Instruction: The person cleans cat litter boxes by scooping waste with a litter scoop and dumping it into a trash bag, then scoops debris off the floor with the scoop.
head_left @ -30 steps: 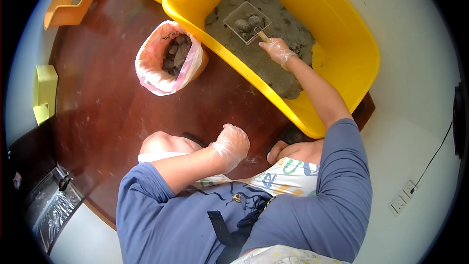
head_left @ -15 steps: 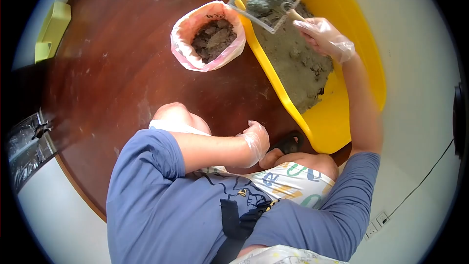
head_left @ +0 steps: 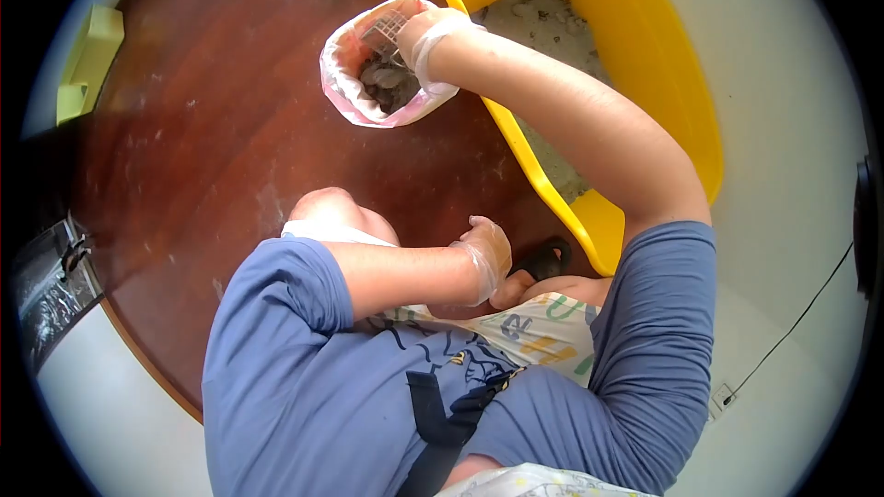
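My right hand (head_left: 424, 29), in a clear plastic glove, grips a litter scoop (head_left: 383, 33) with a grid-like head. The scoop is tipped down inside the mouth of a bag-lined bin (head_left: 339, 92); its handle is hidden by my hand. Dark and grey clumps (head_left: 390, 83) lie in the bin below the scoop. My left hand (head_left: 485, 247), also gloved, rests near my legs with its fingers curled and nothing visible in them. To the right of the bin stands the yellow litter box (head_left: 529, 161), holding grey litter (head_left: 543, 23), partly hidden by my right forearm.
A reddish-brown wood floor (head_left: 203, 156) lies around the bin. A pale green container (head_left: 95, 51) stands at the far left. White wall (head_left: 783, 147) borders the litter box on the right, with a cable and a socket (head_left: 725, 398) lower down. A dark shoe (head_left: 551, 260) is by my left hand.
My right hand has carried the scoop left from above the litter box to the bin and tipped it. The clumps that were in the scoop no longer show there. My left hand has barely moved.
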The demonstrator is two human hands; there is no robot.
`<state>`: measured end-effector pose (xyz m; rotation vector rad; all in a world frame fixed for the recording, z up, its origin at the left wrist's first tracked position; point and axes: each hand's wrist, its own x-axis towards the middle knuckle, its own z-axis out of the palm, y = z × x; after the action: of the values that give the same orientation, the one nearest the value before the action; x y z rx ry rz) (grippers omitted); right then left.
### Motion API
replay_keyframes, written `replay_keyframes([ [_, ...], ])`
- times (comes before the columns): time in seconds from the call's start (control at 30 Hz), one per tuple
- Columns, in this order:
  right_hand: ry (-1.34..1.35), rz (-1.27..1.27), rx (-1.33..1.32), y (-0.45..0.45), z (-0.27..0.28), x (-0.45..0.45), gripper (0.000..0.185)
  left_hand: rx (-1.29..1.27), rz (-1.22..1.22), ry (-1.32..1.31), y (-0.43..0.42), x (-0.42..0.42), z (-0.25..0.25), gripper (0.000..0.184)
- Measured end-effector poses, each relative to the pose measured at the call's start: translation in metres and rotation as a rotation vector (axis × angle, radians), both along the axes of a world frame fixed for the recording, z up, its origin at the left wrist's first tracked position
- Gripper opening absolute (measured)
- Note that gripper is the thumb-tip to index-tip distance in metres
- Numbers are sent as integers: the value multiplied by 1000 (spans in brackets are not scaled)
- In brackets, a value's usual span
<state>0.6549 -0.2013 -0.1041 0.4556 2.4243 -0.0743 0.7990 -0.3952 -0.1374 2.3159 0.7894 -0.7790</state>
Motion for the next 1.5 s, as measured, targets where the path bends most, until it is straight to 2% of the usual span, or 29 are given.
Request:
replay_keyframes([
  [0.07,26,192,44,0,10,1,32,20,0,-25,-1,-4,3,32],
  [0.1,4,200,55,-7,34,3,35,29,-4,-36,-3,-5,4,31],
  [0.2,4,282,108,-8,39,9,35,41,-7,-1,-4,-2,-1,31],
  [0.4,37,294,122,11,30,30,58,7,34,-7,1,-2,3,28],
  [0.43,56,286,127,15,25,33,66,9,28,-12,1,-2,3,28],
  [0.7,306,271,139,27,-15,58,34,12,6,15,9,0,6,24],
  [0.8,400,16,13,42,6,92,21,-21,29,-21,12,-1,7,22],
  [0.87,588,-206,-108,58,33,127,32,13,45,-47,11,-1,8,20],
  [0.97,532,-559,-270,98,68,202,46,104,41,-17,5,3,-3,18],
  [1.0,490,-624,-242,115,64,230,55,108,65,-15,4,4,-7,17],
  [1.1,313,-636,-221,147,36,317,54,110,130,-4,6,7,-13,18],
  [1.17,243,-763,-185,146,0,362,56,103,145,13,6,7,-15,17],
  [1.23,19,-1086,-311,133,-19,386,59,109,139,28,8,7,-20,17],
  [1.3,-11,-1346,-486,119,-55,421,57,66,115,57,11,7,-18,17],
  [1.4,-41,-1586,-585,74,-100,452,52,39,92,97,15,4,-10,23],
  [1.43,-45,-1653,-631,55,-109,453,51,84,88,120,8,4,-21,34],
  [1.47,-47,-1718,-675,42,-112,452,50,59,76,117,10,5,-18,37],
  [1.5,-101,-1674,-691,35,-110,450,49,40,68,114,16,5,-13,39],
])
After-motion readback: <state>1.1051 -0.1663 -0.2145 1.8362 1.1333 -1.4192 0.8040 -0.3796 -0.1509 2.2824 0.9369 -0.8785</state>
